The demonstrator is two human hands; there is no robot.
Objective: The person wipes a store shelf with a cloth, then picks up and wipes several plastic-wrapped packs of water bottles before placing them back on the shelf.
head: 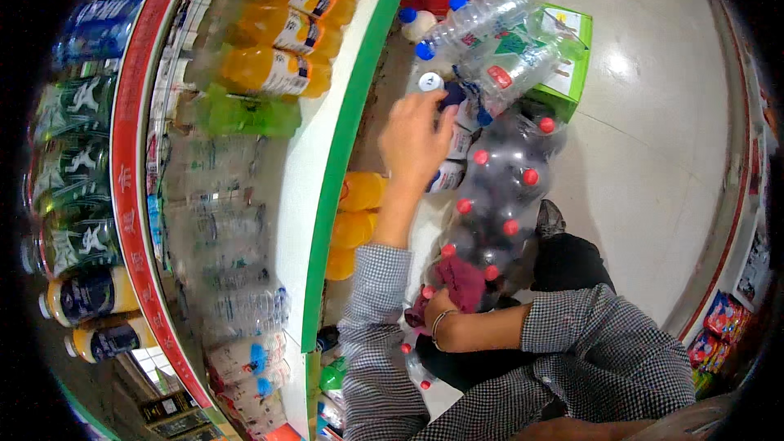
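Note:
My left hand (419, 128) reaches over the floor beside the shelf, its thumb and fingers around a dark blue bottle cap (452, 95). A white cap (431, 81) is just above those fingers. My right hand (438, 306), with a bracelet at the wrist, is closed on a dark red cloth (460, 282). That cloth lies against a film-wrapped pack of dark soda bottles (502, 196) with red caps. White-labelled bottles (447, 176) stand between my left forearm and the pack.
Shelves with a green edge (343, 135) run along the left, holding orange drink bottles (275, 70) and clear bottles. Large clear bottles (496, 12) lie near a green carton (566, 61). My dark-clothed knee (569, 263) is right of the pack. Snack packets (726, 318) sit far right.

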